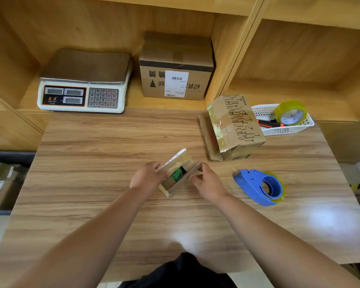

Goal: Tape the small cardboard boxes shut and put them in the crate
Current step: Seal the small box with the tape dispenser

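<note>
At the middle of the wood-grain worktop [92, 163] sits a small open brown cardboard box [175, 185], flaps up, something green inside, old clear tape on one flap. Left hand [147, 176] grips its left side; right hand [206, 180] pinches its right flap. A blue plastic tape dispenser [258, 187] lies nearby; wooden shelves [299, 59] stand behind

The small open box [176, 177] sits on the tabletop [104, 163]. The left hand [147, 176] holds its left side and the right hand [208, 181] pinches its right flap. Right of the box lies a blue tape holder [256, 187]. Farther back on that side stands 1 bigger taped box [235, 127].
</note>
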The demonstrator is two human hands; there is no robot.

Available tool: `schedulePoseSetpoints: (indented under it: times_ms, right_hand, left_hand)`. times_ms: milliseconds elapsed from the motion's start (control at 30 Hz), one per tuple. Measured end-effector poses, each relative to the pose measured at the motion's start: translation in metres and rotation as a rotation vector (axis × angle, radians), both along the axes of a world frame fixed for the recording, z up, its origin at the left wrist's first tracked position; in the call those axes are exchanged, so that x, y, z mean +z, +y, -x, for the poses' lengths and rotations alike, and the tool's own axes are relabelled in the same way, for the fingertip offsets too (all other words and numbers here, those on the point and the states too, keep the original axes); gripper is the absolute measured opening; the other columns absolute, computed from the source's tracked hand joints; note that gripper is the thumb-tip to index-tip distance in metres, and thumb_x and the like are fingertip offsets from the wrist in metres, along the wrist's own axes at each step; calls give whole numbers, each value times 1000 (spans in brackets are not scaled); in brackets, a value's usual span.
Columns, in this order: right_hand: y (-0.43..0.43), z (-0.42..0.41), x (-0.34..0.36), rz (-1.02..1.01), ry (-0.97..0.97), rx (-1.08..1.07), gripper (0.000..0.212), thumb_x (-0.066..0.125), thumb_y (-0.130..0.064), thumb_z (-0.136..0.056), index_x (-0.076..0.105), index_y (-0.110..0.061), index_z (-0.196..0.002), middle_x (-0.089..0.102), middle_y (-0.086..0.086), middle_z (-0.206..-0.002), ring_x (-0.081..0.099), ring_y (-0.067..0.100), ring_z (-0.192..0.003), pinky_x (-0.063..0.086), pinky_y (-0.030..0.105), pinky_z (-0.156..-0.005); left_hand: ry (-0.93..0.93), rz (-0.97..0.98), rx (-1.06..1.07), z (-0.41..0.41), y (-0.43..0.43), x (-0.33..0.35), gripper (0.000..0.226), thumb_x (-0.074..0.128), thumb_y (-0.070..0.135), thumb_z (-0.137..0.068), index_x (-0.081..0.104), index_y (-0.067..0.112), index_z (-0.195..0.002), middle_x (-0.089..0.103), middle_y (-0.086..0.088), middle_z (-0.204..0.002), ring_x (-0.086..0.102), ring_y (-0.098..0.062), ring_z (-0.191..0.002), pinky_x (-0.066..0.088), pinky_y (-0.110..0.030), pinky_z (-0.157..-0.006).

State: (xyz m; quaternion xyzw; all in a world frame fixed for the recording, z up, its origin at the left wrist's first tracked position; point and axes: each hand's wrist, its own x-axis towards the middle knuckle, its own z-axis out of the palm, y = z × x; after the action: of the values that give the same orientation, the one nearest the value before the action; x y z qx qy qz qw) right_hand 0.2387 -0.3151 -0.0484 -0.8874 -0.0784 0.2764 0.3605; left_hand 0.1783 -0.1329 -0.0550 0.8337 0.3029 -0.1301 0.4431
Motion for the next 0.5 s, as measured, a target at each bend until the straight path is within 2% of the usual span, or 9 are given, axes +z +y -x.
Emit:
schedulePoseSetpoints:
  times_ms: [100, 233, 367, 500]
  right_hand:
    - [5, 2, -2, 8, 13, -12, 47, 56, -26, -95, 39, -13, -136, 51, 6, -135, 54, 23, -118, 41, 31, -97]
    - [12, 5, -6, -9, 44, -21, 49, 55, -28, -96, 37, -15, -139, 54, 7, -134, 49, 23, -125, 39, 29, -100]
    - [18, 8, -11, -33, 85, -40, 43, 53, -31, -96, 41, -15, -134, 59, 5, -126, 56, 21, -117, 44, 30, -95]
    - [23, 14, -12, -54, 141, -39, 40, 52, -32, -97, 47, -11, -131, 60, 4, -121, 58, 19, -112, 45, 27, -90]
  left_hand:
    - [17, -10, 19, -1, 1, -3, 16, 64, 35, -84, 68, 23, -95, 69, 0, -88, 64, -22, -86, 47, -32, -70]
    - [59, -100, -1, -4, 7, 0, 18, 66, 36, -82, 66, 17, -83, 63, 1, -72, 60, -22, -74, 36, -26, -56]
    - [89, -140, -17, -2, 9, 1, 24, 69, 40, -81, 59, 19, -74, 59, 6, -68, 57, -18, -72, 33, -25, -53]
    - [146, -68, -53, 13, 9, 1, 25, 71, 39, -76, 56, 21, -68, 62, 6, -68, 58, -13, -67, 40, -24, -54]
